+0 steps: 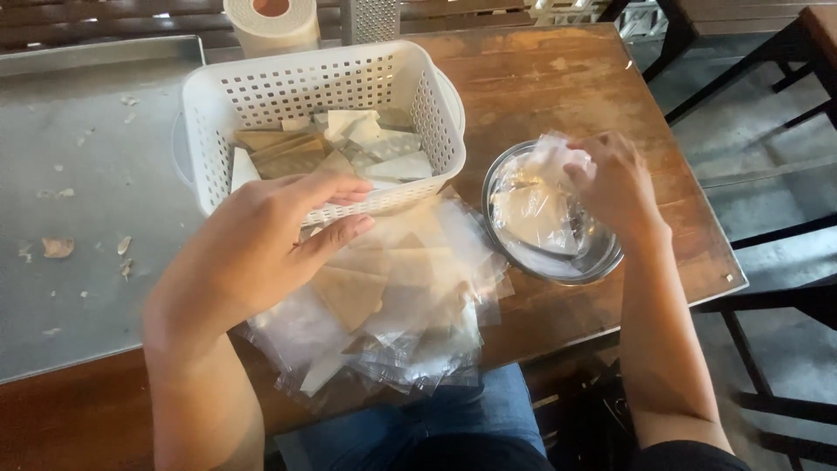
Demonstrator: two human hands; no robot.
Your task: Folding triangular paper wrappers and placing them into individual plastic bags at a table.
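My left hand (pixel 261 240) rests over a heap of clear plastic bags holding tan triangular pieces (pixel 392 305) on the wooden table, fingers loosely apart beside the front wall of a white perforated basket (pixel 418 65). The basket holds several tan and white triangular pieces (pixel 349 144). My right hand (pixel 615 183) reaches into a glass bowl (pixel 602 262) and pinches a crumpled clear plastic bag (pixel 540 205) lying in it.
A metal tray (pixel 87 174) with scattered crumbs lies to the left. A paper roll (pixel 272 24) and a metal grater (pixel 370 17) stand behind the basket. The table's right edge (pixel 715 244) drops to the floor, with dark chair frames beyond.
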